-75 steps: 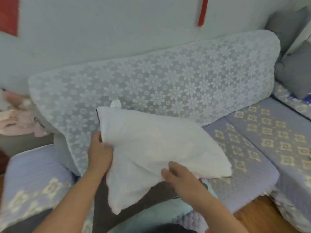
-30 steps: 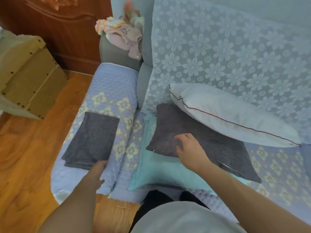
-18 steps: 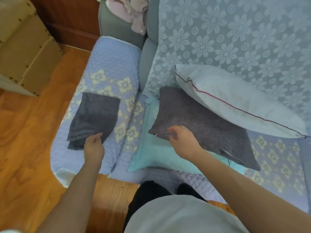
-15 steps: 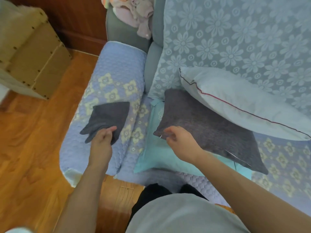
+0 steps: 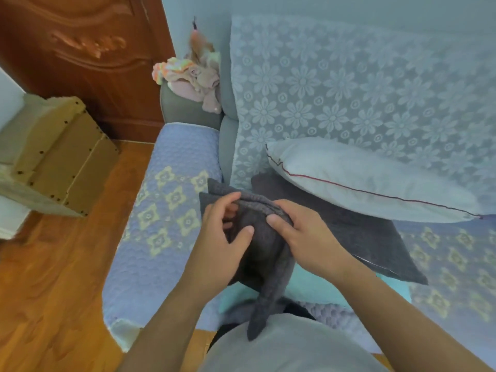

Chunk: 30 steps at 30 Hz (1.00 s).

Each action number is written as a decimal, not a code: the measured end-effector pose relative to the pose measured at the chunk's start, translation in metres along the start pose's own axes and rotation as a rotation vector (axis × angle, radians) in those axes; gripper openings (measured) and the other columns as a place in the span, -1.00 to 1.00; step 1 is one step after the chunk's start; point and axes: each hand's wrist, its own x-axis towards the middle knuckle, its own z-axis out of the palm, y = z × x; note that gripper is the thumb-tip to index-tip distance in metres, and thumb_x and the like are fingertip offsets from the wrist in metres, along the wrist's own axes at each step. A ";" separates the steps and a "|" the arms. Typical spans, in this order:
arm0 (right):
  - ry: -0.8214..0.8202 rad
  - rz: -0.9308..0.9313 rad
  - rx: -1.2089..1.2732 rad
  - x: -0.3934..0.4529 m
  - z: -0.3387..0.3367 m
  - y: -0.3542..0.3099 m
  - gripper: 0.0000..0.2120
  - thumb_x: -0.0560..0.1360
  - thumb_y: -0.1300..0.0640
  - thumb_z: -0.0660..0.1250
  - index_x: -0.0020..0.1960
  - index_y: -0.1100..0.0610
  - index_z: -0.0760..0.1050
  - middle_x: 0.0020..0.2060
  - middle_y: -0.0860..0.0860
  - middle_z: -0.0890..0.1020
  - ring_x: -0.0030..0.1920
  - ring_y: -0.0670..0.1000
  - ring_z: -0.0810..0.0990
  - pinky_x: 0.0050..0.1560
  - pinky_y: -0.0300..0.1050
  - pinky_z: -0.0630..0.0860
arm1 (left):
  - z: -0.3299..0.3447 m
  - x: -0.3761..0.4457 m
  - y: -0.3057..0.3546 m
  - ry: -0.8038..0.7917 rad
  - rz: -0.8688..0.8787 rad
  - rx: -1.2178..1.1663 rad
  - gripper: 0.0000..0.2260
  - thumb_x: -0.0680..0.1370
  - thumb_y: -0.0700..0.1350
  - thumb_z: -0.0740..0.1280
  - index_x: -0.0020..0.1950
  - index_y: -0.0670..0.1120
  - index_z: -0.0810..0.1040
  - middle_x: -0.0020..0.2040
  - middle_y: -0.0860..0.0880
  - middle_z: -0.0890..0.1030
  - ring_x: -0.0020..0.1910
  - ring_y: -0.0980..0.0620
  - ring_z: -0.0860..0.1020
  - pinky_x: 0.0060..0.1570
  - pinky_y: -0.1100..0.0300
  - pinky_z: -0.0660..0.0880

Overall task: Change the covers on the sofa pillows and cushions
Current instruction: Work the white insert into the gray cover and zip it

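A folded dark grey cover (image 5: 264, 259) hangs in front of me above the sofa seat. My left hand (image 5: 222, 237) grips its left edge, fingers tucked into the fold. My right hand (image 5: 303, 234) pinches its top edge on the right. A bare white pillow (image 5: 362, 178) with red piping leans against the sofa back. Under it a second dark grey cover (image 5: 359, 237) lies flat on a teal cover (image 5: 316, 288) on the seat.
The sofa back wears a white floral lace throw (image 5: 362, 84). The armrest (image 5: 166, 210) at left has a blue quilted cover. A heap of pink clothes (image 5: 193, 79) sits on the armrest's far end. A cardboard box (image 5: 59, 157) stands on the wood floor by a brown door.
My left hand lifted the folded grey cover off the armrest and brought it to the middle. My right hand left the flat grey cover and took hold of the lifted one.
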 end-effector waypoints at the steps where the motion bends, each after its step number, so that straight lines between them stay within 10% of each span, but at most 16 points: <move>1: 0.011 0.005 0.024 -0.007 -0.010 -0.002 -0.85 0.64 0.08 0.27 0.14 -0.01 0.59 -0.06 -0.13 0.68 -0.02 -0.20 0.62 -0.03 -0.31 0.49 | 0.006 0.003 0.003 0.011 0.010 0.073 -0.51 0.57 -0.09 0.43 0.32 0.37 0.33 0.26 0.21 0.36 0.28 0.24 0.41 0.25 0.35 0.40; 5: 0.131 0.080 0.116 -0.035 -0.055 -0.005 -0.80 0.67 0.04 0.20 0.04 -0.05 0.60 -0.13 -0.20 0.67 -0.08 -0.24 0.60 -0.11 -0.40 0.45 | 0.032 0.018 0.022 -0.031 0.117 0.217 -0.52 0.55 -0.05 0.45 0.38 0.27 0.37 0.04 0.14 0.52 0.04 0.24 0.51 0.07 0.32 0.45; 9: 0.367 0.233 0.254 -0.071 -0.103 0.018 -0.58 0.67 -0.17 0.08 -0.04 0.13 0.51 -0.14 0.12 0.61 -0.14 0.04 0.57 0.04 0.04 0.57 | 0.063 0.029 0.050 -0.113 0.126 0.147 -0.52 0.64 -0.19 0.29 0.46 0.26 0.35 -0.08 0.11 0.57 -0.07 0.20 0.57 0.01 0.20 0.49; 15: 0.907 0.348 0.346 -0.142 -0.212 0.095 -0.63 0.69 0.00 0.13 -0.22 -0.01 0.55 -0.23 -0.07 0.59 -0.12 0.01 0.54 -0.09 0.01 0.50 | 0.095 0.052 0.015 0.040 -0.303 -0.118 -0.77 0.47 -0.18 0.20 -0.11 -0.18 0.65 -0.17 -0.29 0.67 -0.21 -0.13 0.61 -0.17 -0.05 0.55; 22: 0.674 0.346 0.413 -0.200 -0.268 0.147 -0.61 0.67 0.28 0.16 0.36 -0.07 0.52 0.23 -0.06 0.64 0.23 0.01 0.61 0.30 0.12 0.52 | 0.165 -0.017 -0.065 -0.244 -0.832 0.237 -0.84 0.54 -0.28 0.22 0.08 -0.20 0.51 -0.15 -0.15 0.52 -0.18 -0.11 0.48 -0.09 0.11 0.46; 26: 0.356 0.221 0.453 -0.220 -0.280 0.127 -0.56 0.66 0.36 0.13 0.40 0.00 0.51 0.27 -0.01 0.63 0.27 0.05 0.60 0.33 0.07 0.48 | 0.216 -0.020 -0.029 -0.356 -0.493 0.319 -0.38 0.42 -0.03 0.43 0.47 0.00 0.39 0.39 -0.06 0.46 0.26 -0.06 0.50 0.28 0.05 0.47; 30: 0.026 0.135 0.338 -0.239 -0.290 0.098 -0.56 0.63 0.41 0.16 0.41 0.08 0.50 0.30 -0.05 0.60 0.31 0.00 0.57 0.37 0.02 0.47 | 0.260 -0.019 0.078 -0.613 -0.012 0.180 -0.17 0.50 -0.05 0.52 0.61 0.28 0.09 0.50 0.26 0.17 0.43 0.26 0.27 0.45 0.17 0.25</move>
